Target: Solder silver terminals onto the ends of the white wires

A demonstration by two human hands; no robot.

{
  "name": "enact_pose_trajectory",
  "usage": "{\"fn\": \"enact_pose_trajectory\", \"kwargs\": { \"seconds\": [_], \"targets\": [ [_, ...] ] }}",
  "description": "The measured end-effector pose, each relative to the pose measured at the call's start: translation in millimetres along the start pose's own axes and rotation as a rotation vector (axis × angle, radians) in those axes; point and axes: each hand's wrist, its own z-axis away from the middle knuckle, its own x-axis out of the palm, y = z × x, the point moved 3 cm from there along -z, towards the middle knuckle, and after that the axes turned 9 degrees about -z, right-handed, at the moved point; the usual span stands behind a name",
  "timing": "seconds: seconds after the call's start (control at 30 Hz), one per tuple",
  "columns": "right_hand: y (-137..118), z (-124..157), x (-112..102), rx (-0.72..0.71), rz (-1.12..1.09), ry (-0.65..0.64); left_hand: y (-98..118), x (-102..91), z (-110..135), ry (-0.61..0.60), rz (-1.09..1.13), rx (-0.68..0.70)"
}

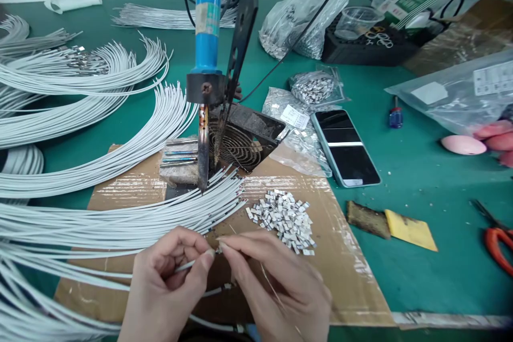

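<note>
My left hand (170,283) is closed around a white cable (185,266), whose end points right between thumb and forefinger. My right hand (280,283) pinches at that end, where a tiny metallic piece (218,249) shows between the fingertips. A thin solder wire (273,291) runs through the right hand. Above both hands, a soldering iron (208,10) with a blue handle hangs upright, its tip downward over a bundle of white cables (160,224). Right of the bundle lies a pile of small white and silver connectors (284,219). Fingers hide most of the joint.
Cardboard (340,278) covers the green table (420,171). Behind the iron tip sits a black fan (240,144). A phone (347,147), a yellow sponge (411,230), a screwdriver (395,115) and red-handled scissors (497,248) lie rightward. More cable bundles (60,117) fill the left.
</note>
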Motion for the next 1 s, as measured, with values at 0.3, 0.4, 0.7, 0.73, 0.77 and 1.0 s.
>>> {"fn": "enact_pose_trajectory", "kwargs": {
  "seconds": [0.3,0.4,0.7,0.73,0.77,1.0],
  "targets": [
    [3,-2,-7,0.170,-0.027,0.015,-2,-4.7,-1,-0.035,0.016,0.028],
    [4,-3,-5,0.224,-0.096,-0.006,0,-3.6,0,-0.079,0.070,0.041],
    [9,1,-4,0.481,-0.287,0.044,-3,-4.9,-3,-0.049,0.006,0.032],
    [10,2,-2,0.530,-0.328,0.028,-4,-5.2,-3,-0.038,0.003,0.041],
    [10,3,-1,0.570,-0.368,0.012,-6,-5.4,-3,-0.031,-0.002,0.051],
    [9,5,6,0.652,-0.498,-0.018,-12,-4.6,0,0.002,-0.097,0.181]
  ]
}}
